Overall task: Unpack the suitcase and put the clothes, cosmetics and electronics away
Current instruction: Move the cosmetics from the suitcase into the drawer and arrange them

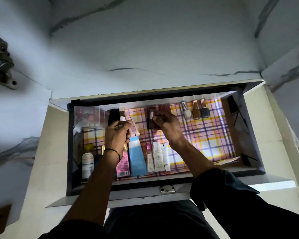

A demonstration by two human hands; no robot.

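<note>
We're mid-cosmetics: drawer (pixel 248 135) approx half filled, left hand (pixel 117 135) gripping a pink tube (pixel 131 125) at 10 o'clock, right hand (pixel 164 122) pinching lipsticks (pixel 151 118) at 12; suitcase, clothes, electronics not in view.

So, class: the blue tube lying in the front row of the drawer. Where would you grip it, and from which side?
Grip the blue tube across its wide, flat lower body, from above. It lies flat between the pink box and a slim bottle, so its sides look crowded; the left hand covers its cap end.
</note>
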